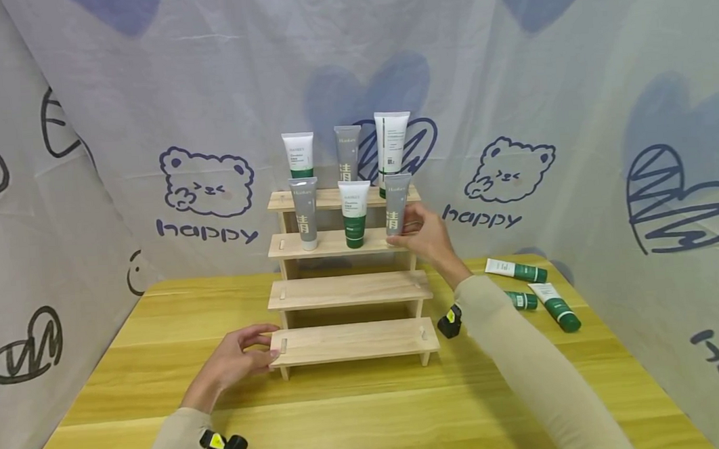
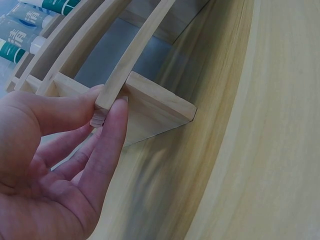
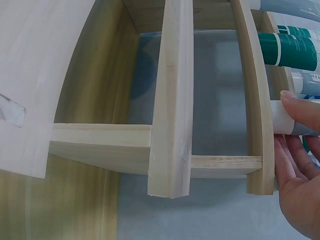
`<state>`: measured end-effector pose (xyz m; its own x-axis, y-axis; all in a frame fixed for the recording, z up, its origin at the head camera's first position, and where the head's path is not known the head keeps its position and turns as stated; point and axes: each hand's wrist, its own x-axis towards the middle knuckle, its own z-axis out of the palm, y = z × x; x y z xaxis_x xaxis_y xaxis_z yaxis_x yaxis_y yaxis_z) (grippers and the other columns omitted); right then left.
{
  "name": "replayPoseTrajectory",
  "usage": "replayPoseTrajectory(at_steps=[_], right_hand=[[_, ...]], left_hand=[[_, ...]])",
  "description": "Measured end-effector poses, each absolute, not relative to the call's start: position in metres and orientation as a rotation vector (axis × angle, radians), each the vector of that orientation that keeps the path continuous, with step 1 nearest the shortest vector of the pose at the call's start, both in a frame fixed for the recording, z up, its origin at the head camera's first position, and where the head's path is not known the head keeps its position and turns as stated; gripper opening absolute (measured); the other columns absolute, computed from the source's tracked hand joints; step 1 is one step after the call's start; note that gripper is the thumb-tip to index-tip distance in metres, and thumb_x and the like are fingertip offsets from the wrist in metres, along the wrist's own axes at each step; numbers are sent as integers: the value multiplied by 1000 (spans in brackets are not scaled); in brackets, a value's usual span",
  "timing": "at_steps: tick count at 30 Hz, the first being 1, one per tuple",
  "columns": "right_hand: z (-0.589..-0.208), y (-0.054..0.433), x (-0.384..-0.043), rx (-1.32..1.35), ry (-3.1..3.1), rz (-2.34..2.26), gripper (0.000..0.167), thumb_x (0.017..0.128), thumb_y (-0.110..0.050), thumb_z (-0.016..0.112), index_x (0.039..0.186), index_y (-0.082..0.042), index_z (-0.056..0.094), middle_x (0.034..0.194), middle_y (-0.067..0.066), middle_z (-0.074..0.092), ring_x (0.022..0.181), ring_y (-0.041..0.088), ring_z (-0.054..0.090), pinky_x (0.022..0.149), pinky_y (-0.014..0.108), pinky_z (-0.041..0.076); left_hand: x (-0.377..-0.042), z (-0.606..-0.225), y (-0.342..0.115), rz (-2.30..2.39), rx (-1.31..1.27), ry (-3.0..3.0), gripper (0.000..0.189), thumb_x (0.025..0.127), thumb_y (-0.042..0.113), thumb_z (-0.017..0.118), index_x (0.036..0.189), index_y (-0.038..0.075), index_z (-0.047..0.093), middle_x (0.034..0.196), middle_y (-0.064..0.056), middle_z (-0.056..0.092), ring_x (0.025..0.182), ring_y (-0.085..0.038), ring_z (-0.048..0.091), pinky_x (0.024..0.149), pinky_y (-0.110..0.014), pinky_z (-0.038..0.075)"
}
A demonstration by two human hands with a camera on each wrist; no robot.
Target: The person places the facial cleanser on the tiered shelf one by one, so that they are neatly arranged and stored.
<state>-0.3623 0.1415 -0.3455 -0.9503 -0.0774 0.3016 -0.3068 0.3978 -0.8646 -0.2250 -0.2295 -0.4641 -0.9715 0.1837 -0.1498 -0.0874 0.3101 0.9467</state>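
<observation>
A stepped wooden display rack (image 1: pixel 351 289) stands on the table. My left hand (image 1: pixel 239 356) pinches the left end of its lowest shelf between thumb and fingers, as the left wrist view (image 2: pixel 75 160) shows up close. At the right end of the second shelf from the top, my right hand (image 1: pixel 426 233) holds a grey tube (image 1: pixel 397 202) upright near its white cap (image 3: pixel 282 117). On that same shelf stand another grey tube (image 1: pixel 305 214) and a white-and-green tube (image 1: pixel 354 214). The top shelf carries a white-and-green tube (image 1: pixel 299 153), a grey tube (image 1: pixel 347 150) and a tall white tube (image 1: pixel 391 148).
Right of the rack, several white-and-green tubes lie on the table (image 1: pixel 321 426), among them one at the back (image 1: pixel 516 270) and one farther right (image 1: pixel 556 307). A patterned cloth (image 1: pixel 206 90) hangs behind and at both sides. The right forearm passes beside the rack.
</observation>
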Motion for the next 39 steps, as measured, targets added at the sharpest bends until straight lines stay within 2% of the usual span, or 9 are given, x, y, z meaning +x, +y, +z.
replayPoseTrajectory(at_steps=[8, 19, 24, 29, 33, 39], right_hand=[[-349, 142, -363, 364, -2430, 1529, 52, 78, -4, 88, 122, 0, 61, 119, 22, 69, 107, 36, 68, 99, 45, 59], [-348, 156, -359, 420, -2413, 1585, 58, 79, -12, 90, 129, -2, 61, 125, 19, 69, 114, 35, 68, 103, 44, 58], [-341, 179, -356, 440, -2383, 1561, 56, 84, -18, 87, 131, 0, 61, 127, 20, 69, 112, 35, 69, 95, 33, 61], [-339, 211, -352, 358, -2454, 1439, 51, 89, -24, 83, 130, -3, 63, 127, 18, 70, 111, 31, 70, 88, 23, 59], [-344, 238, -348, 300, -2542, 1310, 43, 92, -23, 79, 128, -3, 65, 127, 17, 70, 111, 31, 69, 91, 30, 59], [-354, 269, -342, 255, -2654, 1163, 34, 95, -19, 75, 122, 1, 66, 124, 24, 70, 109, 38, 69, 94, 45, 59]], left_hand=[[-224, -462, -229, 1731, 113, 2338, 60, 96, 12, 72, 149, -2, 48, 131, -26, 62, 99, -20, 71, 82, -33, 65], [-224, -464, -230, 1735, 103, 2328, 59, 96, 12, 72, 149, -1, 48, 132, -25, 61, 98, -20, 70, 83, -34, 65], [-226, -464, -230, 1749, 101, 2313, 60, 96, 11, 72, 149, -1, 48, 132, -26, 60, 98, -19, 70, 83, -33, 65], [-226, -463, -230, 1753, 103, 2309, 60, 96, 11, 73, 149, -1, 48, 132, -25, 61, 97, -19, 70, 83, -32, 65], [-226, -462, -230, 1754, 103, 2308, 60, 96, 12, 73, 149, -1, 48, 131, -24, 61, 97, -19, 70, 83, -32, 65], [-225, -462, -230, 1769, 106, 2291, 60, 96, 10, 73, 149, -2, 48, 130, -24, 61, 96, -19, 70, 83, -32, 65]])
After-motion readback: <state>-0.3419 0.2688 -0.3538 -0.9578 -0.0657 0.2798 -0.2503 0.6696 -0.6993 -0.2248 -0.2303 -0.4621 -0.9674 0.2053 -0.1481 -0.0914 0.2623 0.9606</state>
